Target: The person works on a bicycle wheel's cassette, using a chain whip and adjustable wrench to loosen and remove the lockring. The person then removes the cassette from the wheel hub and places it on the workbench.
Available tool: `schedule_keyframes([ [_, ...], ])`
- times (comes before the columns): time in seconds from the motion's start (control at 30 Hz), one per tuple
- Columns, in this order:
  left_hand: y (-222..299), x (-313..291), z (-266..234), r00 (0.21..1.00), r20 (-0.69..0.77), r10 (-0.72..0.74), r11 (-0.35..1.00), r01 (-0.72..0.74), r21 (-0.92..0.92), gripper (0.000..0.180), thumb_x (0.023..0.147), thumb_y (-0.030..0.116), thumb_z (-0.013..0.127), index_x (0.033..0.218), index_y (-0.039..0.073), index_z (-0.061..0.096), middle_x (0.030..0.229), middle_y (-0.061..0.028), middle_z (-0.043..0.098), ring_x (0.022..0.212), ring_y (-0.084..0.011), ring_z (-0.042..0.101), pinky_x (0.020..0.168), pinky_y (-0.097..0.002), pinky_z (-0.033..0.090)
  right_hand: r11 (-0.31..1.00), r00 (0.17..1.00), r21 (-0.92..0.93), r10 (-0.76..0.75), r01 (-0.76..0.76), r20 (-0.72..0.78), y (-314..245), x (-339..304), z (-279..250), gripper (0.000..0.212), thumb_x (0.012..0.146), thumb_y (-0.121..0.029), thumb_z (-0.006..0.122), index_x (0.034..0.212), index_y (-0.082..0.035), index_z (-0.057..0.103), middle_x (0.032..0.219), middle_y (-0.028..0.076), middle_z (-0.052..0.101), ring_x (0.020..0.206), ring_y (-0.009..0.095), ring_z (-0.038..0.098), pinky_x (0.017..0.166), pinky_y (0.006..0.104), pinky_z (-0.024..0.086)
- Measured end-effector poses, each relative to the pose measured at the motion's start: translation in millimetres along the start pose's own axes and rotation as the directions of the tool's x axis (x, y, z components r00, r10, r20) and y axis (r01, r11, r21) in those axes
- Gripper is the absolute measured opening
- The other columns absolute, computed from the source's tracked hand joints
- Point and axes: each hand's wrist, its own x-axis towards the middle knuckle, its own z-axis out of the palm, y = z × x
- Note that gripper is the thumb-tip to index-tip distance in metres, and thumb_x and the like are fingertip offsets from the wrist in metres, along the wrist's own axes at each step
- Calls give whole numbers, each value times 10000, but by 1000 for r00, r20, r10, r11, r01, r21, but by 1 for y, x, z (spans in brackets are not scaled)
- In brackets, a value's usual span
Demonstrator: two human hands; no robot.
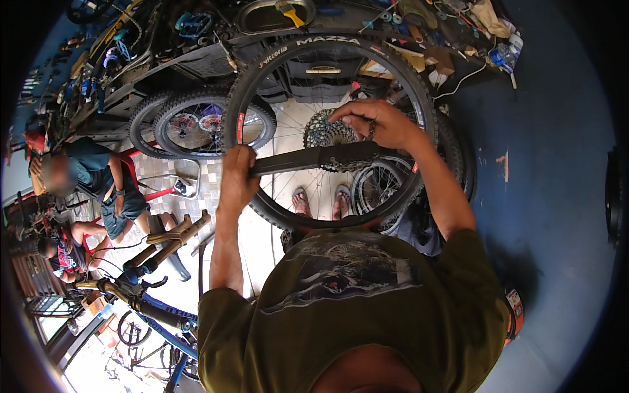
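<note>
A bicycle wheel (239, 124) with a knobby black tyre stands in front of me, its multi-sprocket cassette (316, 132) facing up toward me. My left hand (238, 173) is closed around the end of a long flat black bar that looks like a chain whip (288, 161). The bar crosses the wheel, and its chain end lies over the cassette's lower right. Bent over the cassette's right side, my right hand (383, 124) has its fingers curled at a dark length of chain. The exact grip is partly hidden.
A cluttered workbench (196, 56) runs along the far side, holding a tray with a yellow-handled brush (291, 14). More wheels (216, 124) lean below it. To the left are a blue bicycle (167, 334) and two seated people (98, 177). A blue wall (537, 196) closes off the right.
</note>
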Motion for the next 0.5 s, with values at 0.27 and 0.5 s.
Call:
schedule_keyframes([
  [0.27, 28, -6, 64, 919, 376, -122, 820, 307, -483, 415, 947, 161, 760, 1308, 31, 603, 1031, -78, 703, 959, -146, 650, 834, -343, 516, 955, 998, -292, 66, -59, 14, 13, -10, 14, 264, 951, -160, 706, 1215, -151, 700, 826, 116, 706, 804, 303, 686, 764, 445, 505],
  [0.5, -13, -29, 87, 886, 268, -377, 891, 426, -155, 479, 931, 423, 773, 1090, 9, 590, 791, -228, 703, 734, -419, 707, 655, -479, 525, 780, 909, -563, 400, -273, 115, 29, -55, 21, 300, 937, -305, 740, 1161, -112, 691, 873, 137, 738, 890, 307, 733, 752, 447, 540],
])
